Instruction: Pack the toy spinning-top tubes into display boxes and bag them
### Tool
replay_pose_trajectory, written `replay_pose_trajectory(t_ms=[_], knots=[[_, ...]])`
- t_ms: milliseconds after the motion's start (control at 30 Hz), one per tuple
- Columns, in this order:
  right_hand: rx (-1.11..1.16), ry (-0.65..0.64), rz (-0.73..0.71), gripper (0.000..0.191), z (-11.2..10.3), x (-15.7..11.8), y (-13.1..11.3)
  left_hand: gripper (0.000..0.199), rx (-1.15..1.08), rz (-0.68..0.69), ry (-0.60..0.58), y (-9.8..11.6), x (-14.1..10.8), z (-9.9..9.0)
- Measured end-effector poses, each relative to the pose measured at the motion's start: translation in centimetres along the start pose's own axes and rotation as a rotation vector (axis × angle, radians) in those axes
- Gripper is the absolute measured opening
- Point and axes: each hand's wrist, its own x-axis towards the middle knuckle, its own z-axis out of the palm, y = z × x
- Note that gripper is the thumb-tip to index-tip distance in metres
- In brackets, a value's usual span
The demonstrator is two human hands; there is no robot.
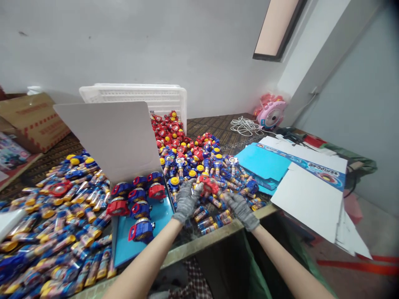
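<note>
Holding: your left hand (188, 201), in a grey knitted glove, is closed with its fingers on a red plastic toy with a rounded head (209, 185), lifted just over the heap in front of you.
Right hand: gloved alike, your right hand (241, 209) has its fingers at the toy's right end; you cannot tell from here whether they grip it.
Open box: just left of your left hand, a blue-lined cardboard box (124, 251) carries round blue and red plastic toys (141, 230), its white lid (115, 141) raised.
Printed tubes: yellow-capped printed tubes (62, 232) spread left of the box, on the surface (218, 237).
Behind the heap: red toys with yellow discs (166, 128) lie before a white plastic crate (134, 92).
Card stack: light-blue card sheets (264, 166) and white card panels (311, 199) lie to your right.
Far corner: a pink fan (272, 114) stands beside a coiled white cable (245, 126).
</note>
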Motion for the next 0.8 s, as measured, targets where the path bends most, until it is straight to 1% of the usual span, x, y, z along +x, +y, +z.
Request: replay_pose_trajectory(t_ms=[33, 67, 100, 133, 200, 267, 333, 433, 533, 600, 633, 700, 800], knots=[[-0.074, 0.089, -0.015, 0.039, -0.3, 0.8, 1.0, 0.038, 0.207, 0.002, 0.02, -0.6, 0.9, 0.9], [-0.156, 0.168, -0.031, 0.038, -0.4, 1.4, 1.9, 0.044, 0.401, -0.002, 0.006, -1.2, 1.6, 1.8], [-0.239, 0.233, -0.048, 0.036, -0.4, 1.9, 2.7, 0.05, 0.55, -0.005, -0.032, -1.8, 2.3, 2.7], [-0.312, 0.275, -0.067, 0.035, -0.2, 2.2, 3.4, 0.054, 0.641, -0.004, -0.073, -2.4, 2.7, 3.5], [-0.44, 0.314, -0.106, 0.032, 0.3, 2.6, 4.4, 0.056, 0.686, 0.003, -0.116, -3.3, 3.3, 4.6], [-0.542, 0.322, -0.134, 0.03, 0.7, 2.7, 4.9, 0.056, 0.658, 0.013, -0.119, -3.7, 3.6, 5.1], [-0.617, 0.327, -0.142, 0.03, 1.0, 2.7, 4.9, 0.06, 0.63, 0.028, -0.117, -3.7, 3.8, 4.8], [-0.686, 0.306, -0.146, 0.031, 1.7, 2.4, 3.9, 0.062, 0.563, 0.049, -0.077, -3.1, 4.0, 3.6], [-0.731, 0.186, -0.145, 0.03, 3.5, 2.0, 2.1, 0.055, 0.417, 0.026, 0.011, -2.3, 3.4, 2.0], [-0.764, 0.108, -0.109, 0.033, 5.2, 2.2, 1.0, 0.046, 0.279, -0.015, 0.073, -2.0, 2.1, 1.3], [-0.78, 0.086, -0.079, 0.034, 6.1, 2.4, 0.5, 0.043, 0.169, -0.048, 0.103, -2.0, 1.2, 1.0], [-0.801, 0.071, -0.013, 0.036, 7.4, 3.3, -0.3, 0.043, -0.161, -0.12, 0.137, -2.1, -1.1, 0.5], [-0.785, 0.079, 0.06, 0.035, 8.4, 4.7, -0.6, 0.044, -0.748, -0.281, 0.12, -1.8, -4.2, -0.1]])
